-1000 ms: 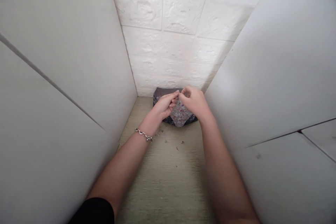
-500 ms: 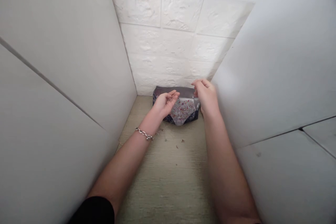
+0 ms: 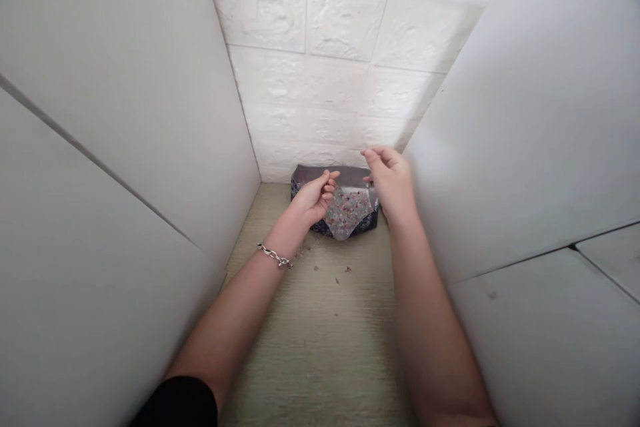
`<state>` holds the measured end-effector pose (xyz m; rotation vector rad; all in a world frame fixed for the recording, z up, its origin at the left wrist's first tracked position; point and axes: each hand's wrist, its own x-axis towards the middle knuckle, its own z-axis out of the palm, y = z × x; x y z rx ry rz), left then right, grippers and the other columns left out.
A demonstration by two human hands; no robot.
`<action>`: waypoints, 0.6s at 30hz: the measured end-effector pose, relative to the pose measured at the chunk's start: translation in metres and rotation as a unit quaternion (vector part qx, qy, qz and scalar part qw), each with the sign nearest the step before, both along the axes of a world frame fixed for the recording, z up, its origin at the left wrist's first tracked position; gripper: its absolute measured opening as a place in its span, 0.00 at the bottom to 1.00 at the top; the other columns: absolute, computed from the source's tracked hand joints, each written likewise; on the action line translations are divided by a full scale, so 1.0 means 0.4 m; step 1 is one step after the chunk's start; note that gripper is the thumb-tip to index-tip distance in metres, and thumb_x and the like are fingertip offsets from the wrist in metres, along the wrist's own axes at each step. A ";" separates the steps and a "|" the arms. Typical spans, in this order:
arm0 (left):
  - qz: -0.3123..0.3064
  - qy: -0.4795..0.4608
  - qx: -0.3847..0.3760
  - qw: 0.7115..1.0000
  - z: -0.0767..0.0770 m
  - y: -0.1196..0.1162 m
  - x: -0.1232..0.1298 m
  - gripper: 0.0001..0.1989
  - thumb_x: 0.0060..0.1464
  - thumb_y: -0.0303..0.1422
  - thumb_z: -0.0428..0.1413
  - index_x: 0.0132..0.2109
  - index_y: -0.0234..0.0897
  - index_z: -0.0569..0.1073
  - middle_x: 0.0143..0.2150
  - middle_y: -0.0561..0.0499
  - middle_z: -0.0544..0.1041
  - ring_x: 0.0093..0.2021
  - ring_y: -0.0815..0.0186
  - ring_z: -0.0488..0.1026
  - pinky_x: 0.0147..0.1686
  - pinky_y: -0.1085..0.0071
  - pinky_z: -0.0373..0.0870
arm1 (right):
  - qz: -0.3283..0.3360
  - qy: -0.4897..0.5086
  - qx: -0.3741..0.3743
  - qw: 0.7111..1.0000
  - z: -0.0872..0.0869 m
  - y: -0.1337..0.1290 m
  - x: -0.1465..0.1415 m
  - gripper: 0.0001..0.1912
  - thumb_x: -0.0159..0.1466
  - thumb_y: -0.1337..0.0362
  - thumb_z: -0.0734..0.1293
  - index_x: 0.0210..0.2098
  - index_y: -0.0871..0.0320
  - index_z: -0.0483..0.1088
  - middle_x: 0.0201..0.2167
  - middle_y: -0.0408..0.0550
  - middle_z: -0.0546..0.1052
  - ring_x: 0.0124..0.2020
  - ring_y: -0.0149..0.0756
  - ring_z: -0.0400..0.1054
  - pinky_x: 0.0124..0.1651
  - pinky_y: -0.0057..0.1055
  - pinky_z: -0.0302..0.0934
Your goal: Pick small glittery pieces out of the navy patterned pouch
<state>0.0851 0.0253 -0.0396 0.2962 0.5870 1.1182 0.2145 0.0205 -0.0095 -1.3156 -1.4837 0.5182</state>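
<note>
An open bag (image 3: pixel 353 213), dark patterned outside and grey inside, lies against the wall with many tiny multicoloured bead-like pieces spread in it. My left hand (image 3: pixel 316 195) hovers over the bag's left part. Its thumb and index finger are pressed together, the other fingers curled in; whatever they pinch is too small to make out. Over the right end of the bag is my right hand (image 3: pixel 391 180), thumb meeting fingertips in a pinch. I cannot tell what is between them. The hands are apart. A silver chain bracelet (image 3: pixel 275 257) circles my left wrist.
White panels stand close on both sides, the left panel (image 3: pixel 125 113) and the right panel (image 3: pixel 520 120). A white brick-pattern wall (image 3: pixel 345 73) closes the back. Small crumbs (image 3: pixel 348 269) lie on the pale wood-grained surface (image 3: pixel 320 347) before the bag.
My left hand's fingers, stretched out and cupped earlier, have curled into a pinch. My right hand has shifted slightly up and left, its thumb now against its fingertips. The bag has not moved.
</note>
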 end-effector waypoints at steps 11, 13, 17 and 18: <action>0.003 0.023 0.079 0.997 -0.003 0.007 0.009 0.08 0.48 0.17 0.46 0.30 0.24 0.69 0.24 0.47 0.72 0.22 0.77 0.69 0.20 0.87 0.64 | -0.018 -0.278 0.019 0.960 0.011 -0.026 -0.011 0.13 0.55 0.61 0.57 0.31 0.57 0.72 0.31 0.48 0.74 0.32 0.34 0.64 0.35 0.30 0.55; 0.005 0.011 0.082 0.997 -0.006 0.007 0.009 0.08 0.48 0.17 0.46 0.29 0.24 0.69 0.24 0.47 0.72 0.23 0.76 0.70 0.22 0.86 0.66 | -0.020 -0.302 0.030 0.953 0.016 -0.031 -0.012 0.13 0.55 0.62 0.57 0.32 0.57 0.72 0.32 0.49 0.73 0.34 0.34 0.64 0.35 0.30 0.55; -0.009 -0.001 0.061 0.998 -0.002 0.002 0.013 0.08 0.50 0.19 0.46 0.29 0.25 0.69 0.23 0.47 0.72 0.24 0.75 0.71 0.22 0.84 0.67 | -0.023 -0.356 0.038 0.933 0.022 -0.039 -0.017 0.13 0.56 0.63 0.57 0.32 0.56 0.72 0.32 0.50 0.72 0.32 0.34 0.63 0.33 0.29 0.53; -0.014 -0.001 0.058 0.998 0.000 0.000 0.014 0.08 0.50 0.19 0.46 0.29 0.25 0.69 0.23 0.47 0.72 0.24 0.75 0.71 0.22 0.84 0.67 | -0.024 -0.368 0.038 0.929 0.022 -0.041 -0.018 0.13 0.56 0.63 0.57 0.32 0.55 0.72 0.31 0.49 0.71 0.31 0.33 0.62 0.32 0.28 0.52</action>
